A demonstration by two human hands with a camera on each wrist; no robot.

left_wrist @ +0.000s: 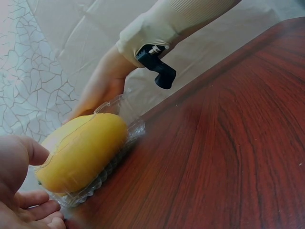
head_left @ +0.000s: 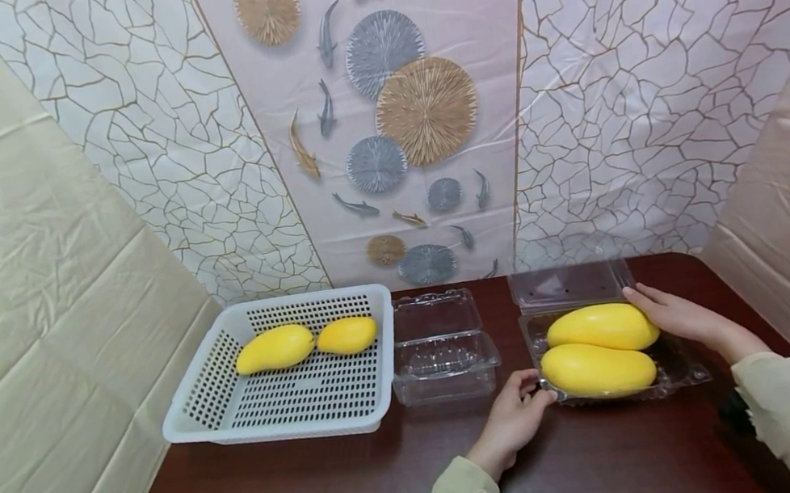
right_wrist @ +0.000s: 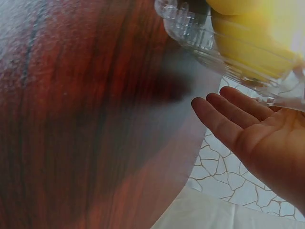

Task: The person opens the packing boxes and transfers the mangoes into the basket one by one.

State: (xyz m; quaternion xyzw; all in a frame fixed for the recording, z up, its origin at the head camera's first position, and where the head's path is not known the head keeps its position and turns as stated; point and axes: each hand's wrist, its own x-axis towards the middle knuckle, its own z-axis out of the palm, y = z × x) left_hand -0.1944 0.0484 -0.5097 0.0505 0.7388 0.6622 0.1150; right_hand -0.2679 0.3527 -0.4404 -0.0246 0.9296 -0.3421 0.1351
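Two large yellow mangoes (head_left: 599,367) lie side by side in a clear plastic box (head_left: 673,377) at the right of the table. Its clear lid (head_left: 568,285) is raised at the back. My left hand (head_left: 513,420) pinches the box's front left corner, thumb above and fingers below, as the left wrist view (left_wrist: 21,186) also shows. At the box's right side is my right hand (head_left: 689,320), fingertips near the lid's edge and the rear mango (head_left: 602,327). In the right wrist view its fingers (right_wrist: 228,117) extend straight beside the box wall.
A white perforated basket (head_left: 189,428) at the left holds two more mangoes (head_left: 275,348). Between it and the filled box stands another clear plastic box (head_left: 447,383) with its lid (head_left: 435,313) raised. Patterned cloth walls (head_left: 392,222) border the dark wooden table (head_left: 393,483).
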